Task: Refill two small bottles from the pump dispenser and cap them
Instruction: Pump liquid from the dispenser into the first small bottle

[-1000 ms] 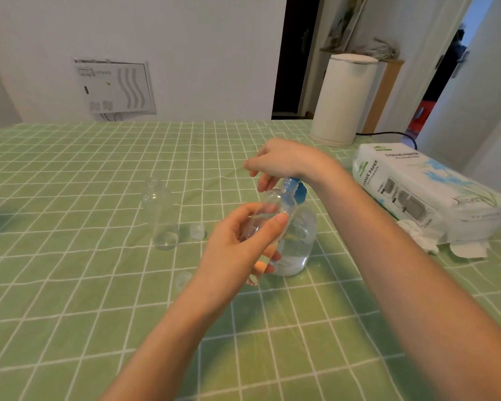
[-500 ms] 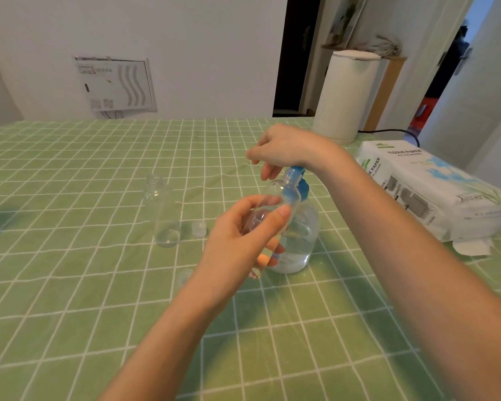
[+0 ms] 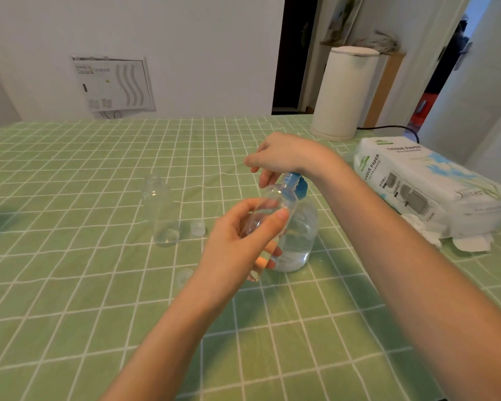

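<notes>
Reading "TISSUE PAPER" in dark capitals, a white tissue pack point(image 3: 417, 180) lies at the right of the green checked tablecloth point(image 3: 70, 285), with a crumpled tissue point(image 3: 420, 227) touching its near edge. Smaller print on the pack is too fine to read.

The left hand point(image 3: 240, 241) grips a small clear bottle point(image 3: 269, 209) between thumb and curled fingers, tilted with its mouth at the blue pump head point(image 3: 297, 183) of the pump dispenser point(image 3: 298, 235), which stands on the cloth. The right hand point(image 3: 284, 157) rests on the pump head, fingers bent downward; I cannot tell whether they clasp it.

A second small bottle point(image 3: 161, 212) stands uncapped to the left, one cap point(image 3: 198, 228) just beside it, another cap point(image 3: 184, 275) nearer.

Compared with half a second ago, the right hand sits lower over the pump; the left hand's hold is unchanged.
</notes>
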{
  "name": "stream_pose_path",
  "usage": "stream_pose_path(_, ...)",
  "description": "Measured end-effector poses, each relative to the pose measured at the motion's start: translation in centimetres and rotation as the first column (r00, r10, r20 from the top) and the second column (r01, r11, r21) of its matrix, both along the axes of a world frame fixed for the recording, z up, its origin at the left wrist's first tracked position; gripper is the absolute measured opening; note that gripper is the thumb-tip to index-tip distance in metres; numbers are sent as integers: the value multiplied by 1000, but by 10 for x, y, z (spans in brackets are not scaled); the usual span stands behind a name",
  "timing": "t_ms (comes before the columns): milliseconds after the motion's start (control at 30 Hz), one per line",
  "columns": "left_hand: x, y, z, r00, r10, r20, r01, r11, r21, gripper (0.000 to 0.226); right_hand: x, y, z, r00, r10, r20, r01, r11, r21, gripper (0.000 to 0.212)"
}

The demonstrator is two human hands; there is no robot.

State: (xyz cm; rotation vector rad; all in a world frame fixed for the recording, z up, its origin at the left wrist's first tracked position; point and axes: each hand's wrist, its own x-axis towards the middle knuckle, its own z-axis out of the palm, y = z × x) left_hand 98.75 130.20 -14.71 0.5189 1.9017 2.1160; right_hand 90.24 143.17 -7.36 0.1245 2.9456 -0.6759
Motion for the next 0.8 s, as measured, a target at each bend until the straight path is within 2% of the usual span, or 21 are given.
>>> stream_pose_path(333,-1,2,3,1000,8,-20,-8,999,34,25,-2,-1,10,995,35,-96,-30,998,47,33)
stream_pose_path(433,-1,2,2,999,10,-37,-10,1000,13,33,-2,-1,11,996,33,-77,-32,999,11,30)
stream_pose_path(667,0,1,-1,999,2,-33,-2,1000,0,26,1,0,1,1000,18,-18,-19,1000,-18,31)
stream_pose_path(800,0,1,-2,1000,5,-24,-6,1000,-4,29,2,-1,0,1000,18,-23,-19,1000,-25,32)
